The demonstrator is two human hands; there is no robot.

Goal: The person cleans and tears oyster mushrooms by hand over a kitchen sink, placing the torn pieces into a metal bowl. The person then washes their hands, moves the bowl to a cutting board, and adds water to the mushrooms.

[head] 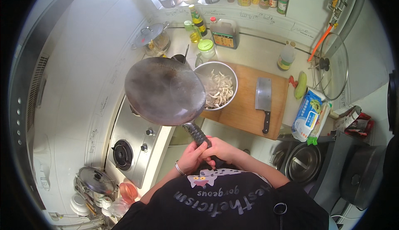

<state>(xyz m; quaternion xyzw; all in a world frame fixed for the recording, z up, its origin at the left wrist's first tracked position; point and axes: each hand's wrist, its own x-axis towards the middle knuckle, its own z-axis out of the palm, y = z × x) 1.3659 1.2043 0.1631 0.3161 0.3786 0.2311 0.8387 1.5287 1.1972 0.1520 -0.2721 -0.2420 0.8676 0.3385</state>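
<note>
Both my hands grip the black wrapped handle of a dark wok (165, 91), which is raised in front of me with its inside showing. My left hand (191, 156), with a bracelet at the wrist, closes around the handle. Against it, my right hand (219, 149) holds the same handle. The wok's right edge overlaps a white-rimmed metal bowl (236, 88) holding pale sliced mushrooms or similar strips (221, 90). Steam hangs over the wok and bowl. The bowl stands on a wooden cutting board (246, 105), where a cleaver (264, 94) lies to its right.
A gas stove (140, 155) is at the left, below the wok. Behind the bowl stand a lidded glass jar (206, 48), a large plastic jug (224, 33) and a steel pot (154, 38). A glass lid (333, 68) leans at the right, near a wipes pack (307, 116).
</note>
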